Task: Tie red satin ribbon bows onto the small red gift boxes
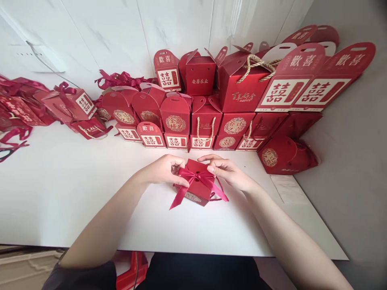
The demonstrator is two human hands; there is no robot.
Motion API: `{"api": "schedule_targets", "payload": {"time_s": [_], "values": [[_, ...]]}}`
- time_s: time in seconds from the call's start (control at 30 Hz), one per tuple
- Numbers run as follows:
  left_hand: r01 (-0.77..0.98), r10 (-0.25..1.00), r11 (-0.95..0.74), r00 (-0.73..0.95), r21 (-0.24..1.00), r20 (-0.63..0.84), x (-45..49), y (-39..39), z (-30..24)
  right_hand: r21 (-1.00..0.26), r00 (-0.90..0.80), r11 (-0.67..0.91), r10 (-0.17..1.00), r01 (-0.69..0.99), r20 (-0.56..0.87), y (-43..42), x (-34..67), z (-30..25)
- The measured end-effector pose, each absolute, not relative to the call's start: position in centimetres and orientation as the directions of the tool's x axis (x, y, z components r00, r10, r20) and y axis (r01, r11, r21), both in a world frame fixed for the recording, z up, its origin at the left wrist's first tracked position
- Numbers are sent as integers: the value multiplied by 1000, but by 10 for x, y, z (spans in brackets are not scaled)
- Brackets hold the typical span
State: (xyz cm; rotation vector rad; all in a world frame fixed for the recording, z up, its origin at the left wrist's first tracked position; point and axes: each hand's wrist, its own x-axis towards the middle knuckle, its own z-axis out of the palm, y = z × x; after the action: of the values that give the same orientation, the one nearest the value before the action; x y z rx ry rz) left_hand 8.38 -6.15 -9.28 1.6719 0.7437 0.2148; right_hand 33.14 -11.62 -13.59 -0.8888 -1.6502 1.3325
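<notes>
A small red gift box (198, 189) with a gold emblem on its near side sits on the white table in front of me. A crimson ribbon (196, 176) is tied in a bow across its top, and its two tails hang toward me. At the box's left, my left hand (171, 170) pinches the bow's left loop between thumb and fingers. My right hand (225, 171) grips the bow's right loop with thumb and fingertips. A dark red twisted cord (216, 197) shows at the box's right side.
Stacked red gift boxes (175, 117) line the wall behind, some with cream rope handles. More ribboned boxes (72, 102) stand at the left, near a heap of ribbons (123, 79). One box (287, 155) lies by the grey wall, beside a white paper slip (287, 189).
</notes>
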Motion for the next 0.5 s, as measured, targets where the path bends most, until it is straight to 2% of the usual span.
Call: {"api": "schedule_targets", "payload": {"time_s": [0.27, 0.5], "values": [[400, 564, -48, 767, 915, -305, 84, -59, -91, -979, -400, 198, 902, 51, 161, -119, 333, -136], [388, 537, -43, 786, 921, -306, 84, -60, -91, -989, -401, 148, 905, -15, 141, -116, 333, -141]]}}
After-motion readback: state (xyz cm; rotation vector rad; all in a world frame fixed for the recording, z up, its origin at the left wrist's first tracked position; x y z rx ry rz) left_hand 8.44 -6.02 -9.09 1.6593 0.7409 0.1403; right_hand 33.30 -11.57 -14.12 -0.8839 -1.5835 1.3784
